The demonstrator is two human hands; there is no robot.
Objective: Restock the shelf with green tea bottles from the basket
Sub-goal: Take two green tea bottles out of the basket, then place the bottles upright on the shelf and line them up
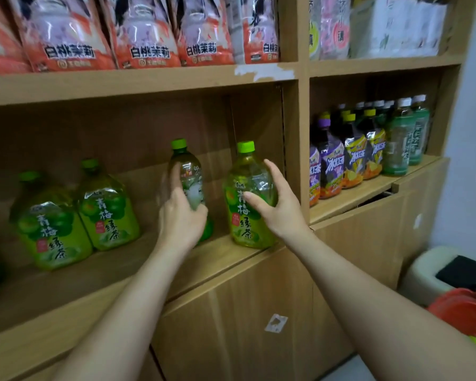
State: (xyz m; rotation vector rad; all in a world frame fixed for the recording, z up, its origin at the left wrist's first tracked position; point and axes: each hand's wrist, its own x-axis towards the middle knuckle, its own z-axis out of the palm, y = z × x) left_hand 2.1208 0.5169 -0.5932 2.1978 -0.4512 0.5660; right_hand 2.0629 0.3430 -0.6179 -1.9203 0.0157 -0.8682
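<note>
– Green tea bottles (107,210): where are they?
– Two stand at the left of the wooden shelf (121,273). The left hand (181,215) grips a third bottle (188,171); the right hand (279,207) curls round a fourth bottle (245,224).
– And the basket (462,312)?
– Red, low at the right edge.

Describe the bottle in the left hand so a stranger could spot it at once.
On the wooden shelf below the pink pouches are green-capped tea bottles. Take the bottle in the left hand, left of the right hand's front-facing bottle. Only it is turned, showing a whitish panel instead of the green label.
</note>
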